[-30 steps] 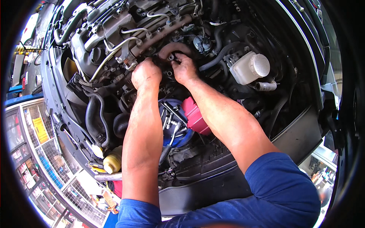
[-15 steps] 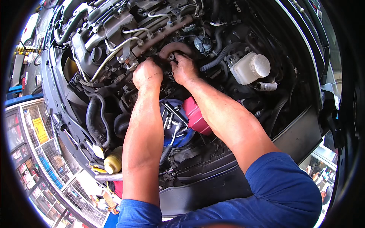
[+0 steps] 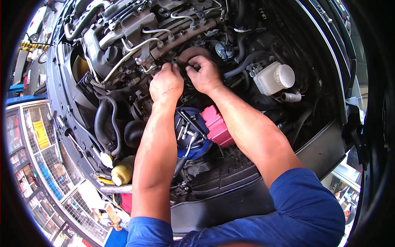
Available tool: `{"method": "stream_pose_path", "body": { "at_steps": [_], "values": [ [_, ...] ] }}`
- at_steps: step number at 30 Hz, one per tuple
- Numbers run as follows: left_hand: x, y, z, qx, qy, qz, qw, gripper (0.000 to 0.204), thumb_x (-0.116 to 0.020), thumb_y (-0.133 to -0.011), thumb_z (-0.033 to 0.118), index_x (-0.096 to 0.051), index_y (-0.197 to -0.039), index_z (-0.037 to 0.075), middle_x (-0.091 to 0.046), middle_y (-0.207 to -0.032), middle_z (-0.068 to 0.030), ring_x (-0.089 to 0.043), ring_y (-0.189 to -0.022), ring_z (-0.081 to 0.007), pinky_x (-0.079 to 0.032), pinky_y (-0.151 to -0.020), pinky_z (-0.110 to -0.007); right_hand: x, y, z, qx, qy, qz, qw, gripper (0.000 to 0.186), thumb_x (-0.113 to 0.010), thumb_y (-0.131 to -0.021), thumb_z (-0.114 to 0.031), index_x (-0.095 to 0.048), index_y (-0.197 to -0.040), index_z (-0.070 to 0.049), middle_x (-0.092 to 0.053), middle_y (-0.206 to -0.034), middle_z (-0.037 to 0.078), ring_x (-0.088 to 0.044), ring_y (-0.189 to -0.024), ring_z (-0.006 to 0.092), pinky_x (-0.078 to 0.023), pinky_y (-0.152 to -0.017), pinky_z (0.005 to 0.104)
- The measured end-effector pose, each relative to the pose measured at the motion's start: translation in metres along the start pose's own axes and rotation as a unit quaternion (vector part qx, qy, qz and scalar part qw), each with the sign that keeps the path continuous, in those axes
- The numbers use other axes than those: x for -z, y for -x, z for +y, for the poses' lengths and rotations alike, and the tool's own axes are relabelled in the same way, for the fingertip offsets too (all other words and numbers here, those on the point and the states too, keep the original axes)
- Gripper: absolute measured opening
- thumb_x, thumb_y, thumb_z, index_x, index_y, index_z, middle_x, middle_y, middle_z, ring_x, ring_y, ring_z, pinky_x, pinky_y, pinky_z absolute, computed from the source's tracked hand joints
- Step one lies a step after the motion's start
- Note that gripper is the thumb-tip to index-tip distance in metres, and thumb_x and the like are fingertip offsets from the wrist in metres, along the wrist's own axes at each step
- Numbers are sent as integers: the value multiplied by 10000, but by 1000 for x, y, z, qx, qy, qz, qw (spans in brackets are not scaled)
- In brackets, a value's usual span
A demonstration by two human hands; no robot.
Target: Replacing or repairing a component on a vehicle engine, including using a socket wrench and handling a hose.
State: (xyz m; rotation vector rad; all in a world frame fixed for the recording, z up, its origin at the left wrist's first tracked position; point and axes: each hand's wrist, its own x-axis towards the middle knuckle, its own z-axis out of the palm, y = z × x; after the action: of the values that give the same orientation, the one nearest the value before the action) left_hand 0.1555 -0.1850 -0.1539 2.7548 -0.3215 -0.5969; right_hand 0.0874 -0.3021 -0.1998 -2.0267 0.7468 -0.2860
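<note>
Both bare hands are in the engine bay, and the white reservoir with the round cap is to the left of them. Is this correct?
No: the head view shows the white reservoir to the right of both left hand and right hand. The rest stands.

The engine bay carries a round blue tray with metal tools lying in it; a pinkish-red box sits just beside the tray.

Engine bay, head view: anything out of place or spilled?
Blue tray of loose tools sits beside the engine, one dark handle jutting past its rim; odd because these aren't fitted parts. No spill visible.
</note>
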Motion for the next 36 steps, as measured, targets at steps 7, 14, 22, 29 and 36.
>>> {"method": "stream_pose_path", "body": {
  "at_steps": [7, 14, 22, 29, 36],
  "values": [
    [-17, 14, -34, -1, 630, -117, 768, 882, -397, -962, 701, -429, -1446, -36, -504, -1431, -192, -434, -1344, -279, -300, -1126, -369, 25, 6, -39, 237, 49, -291, 926, 336, -725, -777, -203, -729, -1092, -87, -656, -1114, 132, -613, -1089, 305, -501, -953, 367],
    [-20, 30, -40, -17, 614, -140, 777, 935, -360, -945, 732, -361, -1474, -39, -492, -1420, -271, -434, -1364, -349, -315, -1130, -384, 26, 17, -52, 195, 42, -298, 933, 318, -733, -802, -180, -700, -1099, -73, -653, -1063, 150, -627, -1036, 342, -507, -918, 395],
    [3, 84, -23, -1, 481, -16, 877, 721, -590, -940, 529, -488, -1363, -45, -684, -1002, -214, -676, -938, -299, -514, -840, -360, 24, -22, -19, -20, -84, -30, 996, 223, -680, -892, -75, -620, -1094, -4, -694, -914, 73, -642, -779, 138, -533, -702, 292],
    [30, 162, -34, -115, 386, -165, 900, 611, -700, -874, 402, -546, -1289, -20, -627, -679, -85, -636, -625, -206, -499, -609, -356, 10, -32, -5, 54, 135, -10, 989, 271, -741, -847, -187, -679, -1051, -19, -737, -912, 142, -720, -847, 244, -552, -793, 346],
    [34, 185, -68, -115, 408, -138, 895, 592, -717, -871, 400, -556, -1259, -16, -555, -625, -81, -589, -598, -240, -488, -607, -375, 11, -25, -11, 123, 219, 0, 968, 265, -746, -835, -215, -689, -1018, -32, -731, -924, 172, -720, -897, 313, -557, -805, 394]
  ]
}}
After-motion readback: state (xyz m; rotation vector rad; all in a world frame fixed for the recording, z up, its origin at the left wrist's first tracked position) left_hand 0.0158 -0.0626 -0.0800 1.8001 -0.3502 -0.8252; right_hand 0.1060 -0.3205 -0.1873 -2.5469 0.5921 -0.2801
